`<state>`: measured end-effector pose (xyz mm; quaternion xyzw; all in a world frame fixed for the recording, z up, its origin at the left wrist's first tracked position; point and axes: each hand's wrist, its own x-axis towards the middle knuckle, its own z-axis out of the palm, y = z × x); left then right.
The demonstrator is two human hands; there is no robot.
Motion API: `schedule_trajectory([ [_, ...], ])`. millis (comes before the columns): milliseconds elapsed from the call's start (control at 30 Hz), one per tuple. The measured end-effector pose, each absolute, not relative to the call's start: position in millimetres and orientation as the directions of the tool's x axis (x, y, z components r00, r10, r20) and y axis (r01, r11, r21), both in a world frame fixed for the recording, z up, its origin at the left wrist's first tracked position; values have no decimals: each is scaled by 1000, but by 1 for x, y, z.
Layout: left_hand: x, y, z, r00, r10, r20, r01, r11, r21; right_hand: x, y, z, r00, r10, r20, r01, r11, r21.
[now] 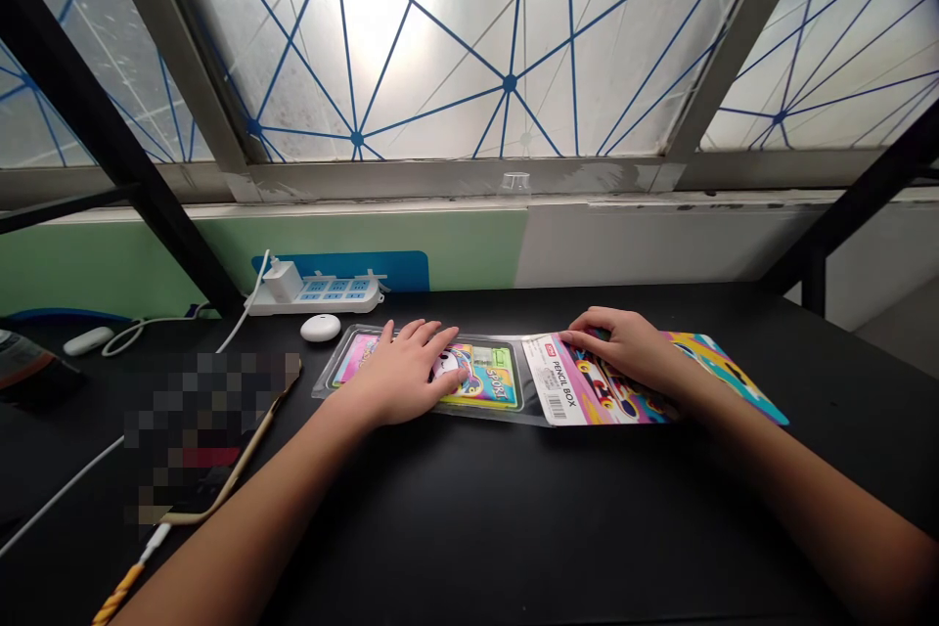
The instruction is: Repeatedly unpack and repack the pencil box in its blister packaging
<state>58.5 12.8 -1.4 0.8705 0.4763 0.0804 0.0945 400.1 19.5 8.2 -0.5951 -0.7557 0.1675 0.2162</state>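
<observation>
- The window, frosted panes crossed by blue lines, filled the upper half of the view above a pale sill
- The black counter ran the full width below it and carried everything else
- The pencil box lay flat toward the back of the counter, a little left of centre, inside a clear wrapper; just to its right, a bright printed card labelled "PENCIL BOX" stretched away, apparently touching the wrapper's end
- Judging by the layout, the work in hand was parting the box in its wrapper from the card: one half was pinned down and the other steadied. Going further would call for a firm hold-down on the left and an actual pinch on the card's edge, since neither hand had a grip
- The left hand lay palm down on the wrapped box, fingers spread and straight, pressing rather than clasping
- The right hand rested on the card, fingers slightly bent with the tips near its labelled end; it lay released, enclosing nothing, though whether a fingertip had caught the edge could not be told
- A white power strip sat against the back wall with a charger plugged in
- A small white puck lay just beyond the wrapper's left corner
</observation>
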Motion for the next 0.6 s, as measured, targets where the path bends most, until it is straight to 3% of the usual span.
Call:
schedule_trajectory([
  [333, 88, -6, 3, 514, 852, 94, 788, -513, 342, 361, 7, -4, -162, 975, 149, 835, 216, -506],
  [600, 90, -9, 15, 425, 879, 218, 527, -436, 730, 361, 9, -5, -135, 986, 97, 831, 166, -531],
])
